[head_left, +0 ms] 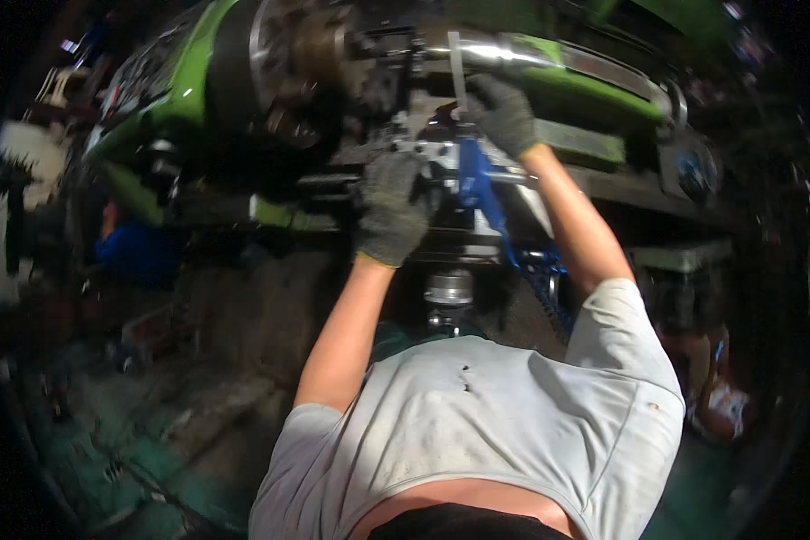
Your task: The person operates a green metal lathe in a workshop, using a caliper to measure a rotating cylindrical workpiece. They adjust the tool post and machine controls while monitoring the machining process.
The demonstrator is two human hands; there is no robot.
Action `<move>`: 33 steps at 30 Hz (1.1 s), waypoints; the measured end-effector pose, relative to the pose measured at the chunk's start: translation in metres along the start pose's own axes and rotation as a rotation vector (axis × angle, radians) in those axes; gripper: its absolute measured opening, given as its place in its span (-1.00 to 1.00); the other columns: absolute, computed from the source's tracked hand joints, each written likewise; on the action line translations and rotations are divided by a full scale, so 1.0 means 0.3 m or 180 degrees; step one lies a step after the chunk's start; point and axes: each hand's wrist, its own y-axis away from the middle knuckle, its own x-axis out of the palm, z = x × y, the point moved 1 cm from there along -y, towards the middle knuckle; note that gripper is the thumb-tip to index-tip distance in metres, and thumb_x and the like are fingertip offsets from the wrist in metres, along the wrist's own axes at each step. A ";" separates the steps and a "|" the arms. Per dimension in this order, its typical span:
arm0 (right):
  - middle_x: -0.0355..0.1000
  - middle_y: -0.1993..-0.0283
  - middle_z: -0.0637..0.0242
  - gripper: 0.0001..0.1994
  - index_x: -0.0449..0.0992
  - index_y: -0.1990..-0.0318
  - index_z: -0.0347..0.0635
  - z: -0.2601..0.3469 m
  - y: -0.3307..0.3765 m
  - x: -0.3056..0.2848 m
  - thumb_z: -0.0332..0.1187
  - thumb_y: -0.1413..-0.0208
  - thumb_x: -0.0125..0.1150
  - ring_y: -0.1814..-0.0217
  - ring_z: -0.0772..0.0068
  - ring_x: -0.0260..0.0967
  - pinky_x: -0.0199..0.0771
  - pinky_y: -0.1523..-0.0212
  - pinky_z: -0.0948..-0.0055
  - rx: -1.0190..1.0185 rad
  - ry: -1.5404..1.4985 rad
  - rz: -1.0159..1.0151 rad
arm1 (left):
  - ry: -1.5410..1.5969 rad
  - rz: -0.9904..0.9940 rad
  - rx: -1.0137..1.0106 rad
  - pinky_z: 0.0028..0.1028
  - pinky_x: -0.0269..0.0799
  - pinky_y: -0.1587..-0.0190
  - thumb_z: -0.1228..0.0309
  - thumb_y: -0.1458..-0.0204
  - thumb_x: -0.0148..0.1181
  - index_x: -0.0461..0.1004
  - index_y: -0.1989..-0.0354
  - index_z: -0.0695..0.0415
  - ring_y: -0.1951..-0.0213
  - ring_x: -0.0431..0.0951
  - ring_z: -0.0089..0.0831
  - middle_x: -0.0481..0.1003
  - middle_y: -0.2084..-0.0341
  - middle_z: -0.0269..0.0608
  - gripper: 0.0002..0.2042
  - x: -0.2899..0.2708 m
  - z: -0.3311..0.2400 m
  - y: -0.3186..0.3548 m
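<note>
Now left hand (390, 209) in dark glove presses flat on tool post (441, 157) of green lathe (198, 90); right hand (502, 112) clenched on metal bar (457, 72) above post; judge: brace post, turn bar steadily, keep clear of chuck (288, 54)

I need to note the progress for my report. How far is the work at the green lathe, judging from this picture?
Done: a shiny metal bar already sits in the chuck of the green lathe. In hand: the gloved right hand holds a thin metal piece upright against the bar, while the gloved left hand rests on the carriage. Left: no cutting or chips are visible; the picture is too blurred to tell more.
</note>
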 end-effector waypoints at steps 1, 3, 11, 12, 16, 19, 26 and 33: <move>0.59 -0.08 0.04 -0.66 0.60 -0.10 -0.12 -0.064 0.023 0.062 -0.30 -0.17 0.35 -0.13 0.00 0.57 0.54 -0.19 0.11 -0.0633 0.0676 -0.0116 | -0.0161 0.0081 0.0083 0.01 0.35 -0.26 0.43 0.03 0.40 0.55 -0.04 0.21 -0.14 0.48 0.10 0.53 -0.04 0.07 -0.59 0.024 0.041 0.019; 0.58 0.00 0.00 -0.64 0.55 -0.12 -0.09 -0.063 0.019 0.081 -0.32 -0.14 0.25 -0.06 -0.14 0.53 0.54 -0.10 0.01 -0.0818 0.0957 0.0216 | -0.0029 -0.0041 0.0101 0.00 0.33 -0.29 0.41 0.00 0.39 0.55 -0.06 0.21 -0.17 0.46 0.12 0.53 -0.06 0.10 -0.59 0.018 0.034 0.018; 0.63 0.12 0.02 -0.75 0.63 -0.01 -0.06 -0.056 0.005 0.031 -0.34 -0.20 0.19 0.07 -0.10 0.60 0.58 0.01 0.07 -0.0576 0.0912 0.0177 | 0.0111 -0.0138 -0.0191 -0.05 0.27 -0.35 0.38 -0.14 0.31 0.44 -0.22 0.21 -0.28 0.37 0.10 0.38 -0.26 0.10 -0.53 -0.168 -0.010 0.161; 0.63 0.17 0.03 -0.78 0.65 0.04 -0.05 -0.105 0.010 0.023 -0.32 -0.23 0.15 0.14 -0.09 0.61 0.59 0.05 0.07 -0.0336 0.0856 0.0360 | 0.0120 -0.0114 -0.0369 -0.05 0.27 -0.35 0.37 -0.14 0.32 0.44 -0.22 0.21 -0.29 0.37 0.11 0.37 -0.27 0.10 -0.53 -0.181 0.020 0.230; 0.63 0.29 0.05 -0.74 0.68 0.18 -0.04 -0.023 0.021 0.068 -0.18 -0.27 0.08 0.24 -0.02 0.63 0.62 0.16 0.09 -0.0322 0.1166 0.0557 | -0.0233 0.0147 -0.1150 -0.06 0.33 -0.31 0.26 -0.16 0.31 0.47 -0.22 0.16 -0.26 0.39 0.03 0.43 -0.21 0.05 -0.53 -0.260 0.210 0.575; 0.63 0.29 0.06 -0.77 0.66 0.16 -0.08 0.017 0.057 0.055 -0.20 -0.26 0.13 0.24 0.00 0.63 0.62 0.17 0.11 -0.0789 0.1493 0.0137 | -0.0548 0.0670 -0.1819 -0.07 0.28 -0.37 0.24 -0.19 0.28 0.47 -0.22 0.19 -0.29 0.37 0.10 0.41 -0.25 0.13 -0.53 -0.366 0.355 0.863; 0.63 0.19 0.08 -0.78 0.64 0.06 -0.11 -0.046 0.078 0.055 -0.25 -0.27 0.19 0.15 0.08 0.62 0.60 0.10 0.17 -0.0905 0.1473 -0.0033 | -0.1897 0.1782 -0.1502 -0.05 0.23 -0.40 0.17 -0.27 0.15 0.48 -0.25 0.20 -0.33 0.34 0.13 0.41 -0.29 0.14 -0.53 -0.469 0.781 1.661; 0.63 0.09 0.11 -0.75 0.62 -0.04 -0.14 -0.224 0.031 0.104 -0.30 -0.28 0.24 0.03 0.18 0.61 0.58 0.02 0.24 -0.0338 0.0816 0.0128 | -0.0718 0.0623 -0.2477 -0.12 0.35 -0.28 0.21 -0.31 0.14 0.55 -0.15 0.23 -0.18 0.49 0.05 0.54 -0.12 0.09 -0.61 -0.529 0.606 1.131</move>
